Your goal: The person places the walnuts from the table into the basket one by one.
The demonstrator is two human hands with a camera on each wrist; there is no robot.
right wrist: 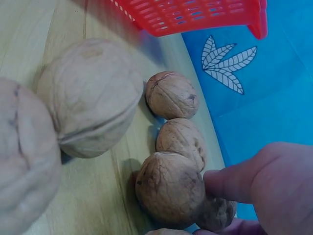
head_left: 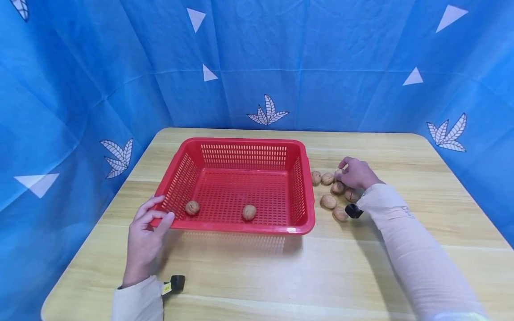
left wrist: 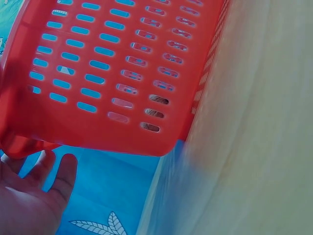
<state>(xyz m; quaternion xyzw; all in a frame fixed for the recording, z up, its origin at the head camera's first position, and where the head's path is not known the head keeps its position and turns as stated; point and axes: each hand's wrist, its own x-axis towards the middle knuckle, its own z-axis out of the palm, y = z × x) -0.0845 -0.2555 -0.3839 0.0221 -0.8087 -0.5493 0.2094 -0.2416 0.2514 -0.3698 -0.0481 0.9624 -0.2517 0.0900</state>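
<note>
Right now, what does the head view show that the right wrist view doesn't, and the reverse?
Only the head view: the left hand holding the red basket at its near left corner, and two walnuts inside.

Only the right wrist view: the basket's outer wall from low down, and a clear seam on a close walnut.

Both: the right hand at the loose walnuts, wooden table, blue cloth.

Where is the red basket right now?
In the head view, the red basket is just left of centre, its near-left corner held by the left hand, with loose walnuts beside its right side.
</note>
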